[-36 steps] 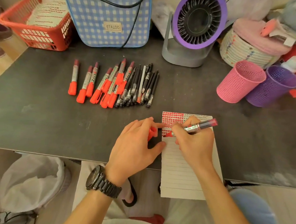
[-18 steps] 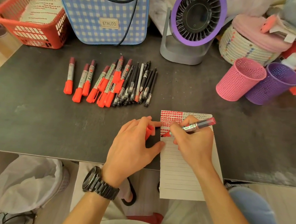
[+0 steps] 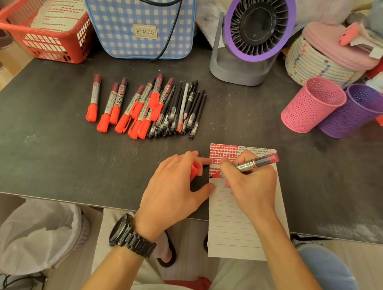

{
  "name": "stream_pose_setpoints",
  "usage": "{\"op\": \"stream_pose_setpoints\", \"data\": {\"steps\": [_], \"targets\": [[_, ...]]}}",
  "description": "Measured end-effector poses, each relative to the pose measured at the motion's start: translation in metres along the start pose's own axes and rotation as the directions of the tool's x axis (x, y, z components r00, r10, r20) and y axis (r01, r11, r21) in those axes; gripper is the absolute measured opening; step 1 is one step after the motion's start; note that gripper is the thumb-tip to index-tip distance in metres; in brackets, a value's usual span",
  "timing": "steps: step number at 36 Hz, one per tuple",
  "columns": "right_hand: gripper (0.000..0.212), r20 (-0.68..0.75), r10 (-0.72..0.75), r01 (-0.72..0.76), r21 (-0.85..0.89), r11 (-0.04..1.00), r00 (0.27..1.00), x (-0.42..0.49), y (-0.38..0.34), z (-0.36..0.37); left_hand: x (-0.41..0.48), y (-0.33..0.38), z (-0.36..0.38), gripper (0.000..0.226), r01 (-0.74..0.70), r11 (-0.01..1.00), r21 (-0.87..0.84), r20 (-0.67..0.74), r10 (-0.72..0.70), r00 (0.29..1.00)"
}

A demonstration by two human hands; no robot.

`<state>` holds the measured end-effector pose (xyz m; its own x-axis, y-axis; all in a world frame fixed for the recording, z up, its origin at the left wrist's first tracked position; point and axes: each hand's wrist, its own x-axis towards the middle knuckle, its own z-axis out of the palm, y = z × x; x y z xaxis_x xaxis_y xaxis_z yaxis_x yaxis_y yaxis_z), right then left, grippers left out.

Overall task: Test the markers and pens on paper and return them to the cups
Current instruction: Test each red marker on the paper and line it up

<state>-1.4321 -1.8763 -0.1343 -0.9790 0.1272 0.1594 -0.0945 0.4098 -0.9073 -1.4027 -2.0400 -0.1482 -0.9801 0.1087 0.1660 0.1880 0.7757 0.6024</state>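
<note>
My right hand (image 3: pixel 252 184) grips an uncapped red marker (image 3: pixel 255 163), its tip down on the left side of a lined paper pad (image 3: pixel 237 226) whose top rows carry red marks. My left hand (image 3: pixel 176 188) holds the marker's red cap (image 3: pixel 195 170) under its fingers, with its fingertips and thumb touching the pad's left edge. Several red-capped markers (image 3: pixel 121 105) and black pens (image 3: pixel 183 110) lie in a row on the dark table. A pink mesh cup (image 3: pixel 311 105) and a purple mesh cup (image 3: pixel 356 112) stand at the right.
Along the back stand a red basket (image 3: pixel 43 23), a blue checked bag (image 3: pixel 140 20), a purple desk fan (image 3: pixel 253 36) and a woven basket (image 3: pixel 321 61). The pad overhangs the table's front edge (image 3: pixel 48 197). A lined bin (image 3: pixel 39 234) stands on the floor below left.
The marker tip has slid slightly left along the pad's row. Both hands otherwise hold their places; the view has shifted a little.
</note>
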Motion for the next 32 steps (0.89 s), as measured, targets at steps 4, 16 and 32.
{"op": "stream_pose_setpoints", "data": {"steps": [4, 16, 32], "targets": [[0.030, 0.001, -0.004, 0.004, -0.002, 1.000, 1.000, 0.0002, -0.0005, -0.0001, -0.0002, -0.0005, 0.0001, 0.040, -0.002, 1.000, 0.000, -0.001, 0.002, 1.000], [0.031, -0.010, -0.002, 0.002, -0.001, 1.000, 1.000, 0.0002, 0.0004, 0.0008, -0.0005, -0.0004, -0.0003, 0.042, -0.009, 1.000, -0.002, -0.002, 0.009, 1.000], [0.026, -0.002, 0.014, -0.014, 0.015, 1.000, 1.000, -0.0001, 0.0009, -0.0001, -0.0009, -0.0023, 0.0017, 0.038, 0.001, 1.000, 0.002, 0.001, -0.001, 1.000]]}}
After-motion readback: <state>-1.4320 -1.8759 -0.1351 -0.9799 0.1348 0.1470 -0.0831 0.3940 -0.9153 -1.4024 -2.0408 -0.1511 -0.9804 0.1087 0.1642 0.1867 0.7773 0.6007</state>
